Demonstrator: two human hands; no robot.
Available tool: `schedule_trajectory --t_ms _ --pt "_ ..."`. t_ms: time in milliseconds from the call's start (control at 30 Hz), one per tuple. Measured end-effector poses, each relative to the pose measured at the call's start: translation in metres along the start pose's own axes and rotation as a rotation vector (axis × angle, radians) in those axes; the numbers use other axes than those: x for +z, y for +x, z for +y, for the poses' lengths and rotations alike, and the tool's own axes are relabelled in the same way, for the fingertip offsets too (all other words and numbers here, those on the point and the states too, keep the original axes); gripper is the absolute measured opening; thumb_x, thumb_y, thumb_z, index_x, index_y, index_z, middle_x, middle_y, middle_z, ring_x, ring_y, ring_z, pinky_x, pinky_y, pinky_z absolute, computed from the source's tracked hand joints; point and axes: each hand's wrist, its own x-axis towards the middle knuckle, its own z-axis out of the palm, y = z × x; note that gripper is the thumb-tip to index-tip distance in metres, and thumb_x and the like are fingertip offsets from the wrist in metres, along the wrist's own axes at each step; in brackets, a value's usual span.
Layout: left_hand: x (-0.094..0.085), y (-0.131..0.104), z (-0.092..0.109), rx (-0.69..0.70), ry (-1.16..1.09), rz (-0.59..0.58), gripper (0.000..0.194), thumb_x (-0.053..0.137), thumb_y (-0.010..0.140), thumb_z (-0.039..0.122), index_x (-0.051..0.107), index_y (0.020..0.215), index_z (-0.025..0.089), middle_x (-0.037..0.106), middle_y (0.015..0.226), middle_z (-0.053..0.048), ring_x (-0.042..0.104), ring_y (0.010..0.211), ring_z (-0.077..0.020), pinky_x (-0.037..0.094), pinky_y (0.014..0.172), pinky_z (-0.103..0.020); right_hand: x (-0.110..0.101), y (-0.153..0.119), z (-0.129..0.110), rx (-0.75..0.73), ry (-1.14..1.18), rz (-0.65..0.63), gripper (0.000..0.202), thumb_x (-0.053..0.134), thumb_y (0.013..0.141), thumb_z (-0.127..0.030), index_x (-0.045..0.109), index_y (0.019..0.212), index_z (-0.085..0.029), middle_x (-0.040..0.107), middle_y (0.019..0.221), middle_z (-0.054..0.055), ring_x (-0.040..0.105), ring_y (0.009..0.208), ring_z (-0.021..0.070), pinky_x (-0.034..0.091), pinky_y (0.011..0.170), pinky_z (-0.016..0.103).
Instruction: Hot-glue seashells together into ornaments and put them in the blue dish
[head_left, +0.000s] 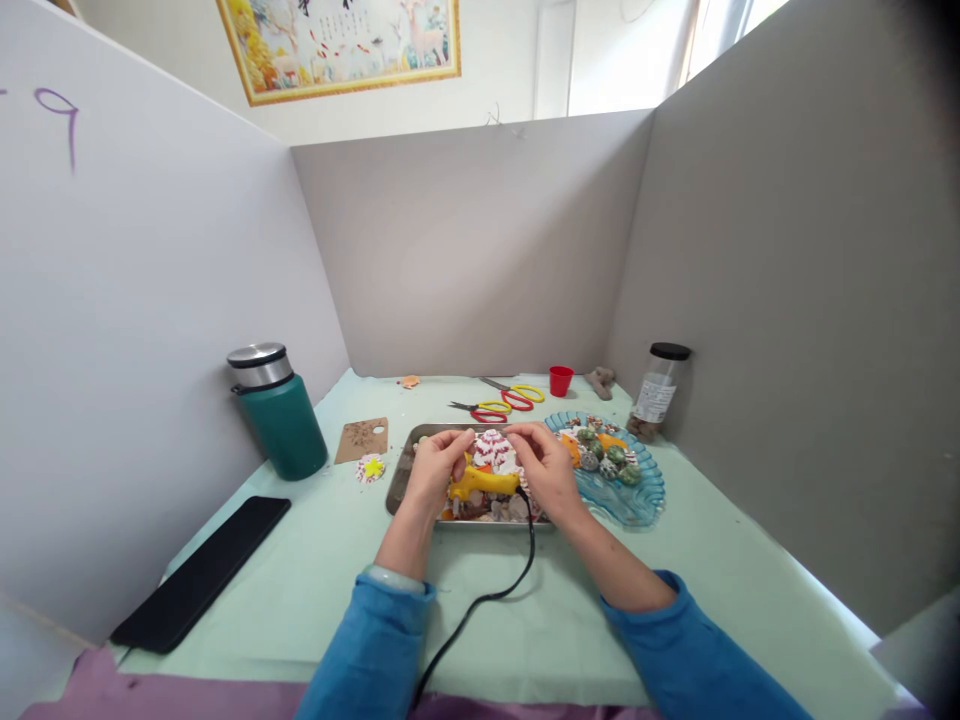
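Over a metal tray (396,490), both hands pinch the edges of a white shell piece with purple-red markings (492,447). My left hand (437,468) is closed at its left side, my right hand (549,470) at its right side; the fingertips are partly hidden. Just below them a yellow hot glue gun (484,483) lies across the tray, its black cord (480,600) running toward me. Shells and small pebbles (495,510) fill the tray around and under the gun.
On the right stands a blue scalloped glass plate (637,505) of patterned shells, with a lidded jar (656,395) behind. Two pairs of scissors (491,408) and a red cup (561,380) lie farther back. Leftward are a cardboard piece (362,440), green bottle (289,425) and black slab (202,575).
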Motion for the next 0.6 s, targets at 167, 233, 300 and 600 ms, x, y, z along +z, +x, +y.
schedule_trajectory --t_ms 167,233,300,600 --pt "-0.0002 -0.0001 -0.0005 0.018 0.050 -0.018 0.040 0.068 0.070 0.053 0.059 0.067 0.014 0.038 0.039 0.007 0.028 0.037 -0.0042 0.017 0.042 -0.020 0.0000 -0.0008 -0.0004 -0.001 -0.028 0.003 0.019 0.051 0.088 -0.036 0.063 0.087 -0.021 0.063 0.084 0.003 0.057 0.072 0.0170 0.043 0.063 0.028" --pt "-0.0003 0.0001 -0.0016 0.029 0.079 -0.023 0.041 0.067 0.071 0.054 0.057 0.066 0.014 0.037 0.039 0.007 0.027 0.037 -0.0043 0.017 0.042 -0.020 0.0000 -0.0007 -0.0008 0.002 -0.038 0.009 0.020 0.051 0.088 -0.037 0.062 0.086 -0.021 0.063 0.081 0.003 0.056 0.072 0.0172 0.043 0.063 0.028" --pt "0.0000 0.0001 -0.0023 0.041 0.090 -0.032 0.041 0.066 0.072 0.054 0.055 0.065 0.015 0.037 0.040 0.007 0.027 0.037 -0.0041 0.018 0.042 -0.020 -0.0002 -0.0004 -0.0015 0.001 -0.042 0.016 0.021 0.050 0.088 -0.038 0.062 0.084 -0.021 0.061 0.076 0.002 0.056 0.070 0.0173 0.043 0.063 0.028" --pt "0.0045 -0.0004 0.0016 0.060 0.117 -0.042 0.040 0.061 0.074 0.053 0.059 0.069 0.014 0.057 0.059 0.001 0.032 0.037 -0.0031 0.020 0.039 -0.020 -0.0004 -0.0013 -0.0013 0.026 -0.061 0.013 0.024 0.049 0.089 -0.041 0.058 0.079 -0.021 0.055 0.064 -0.001 0.053 0.065 0.0169 0.041 0.062 0.028"
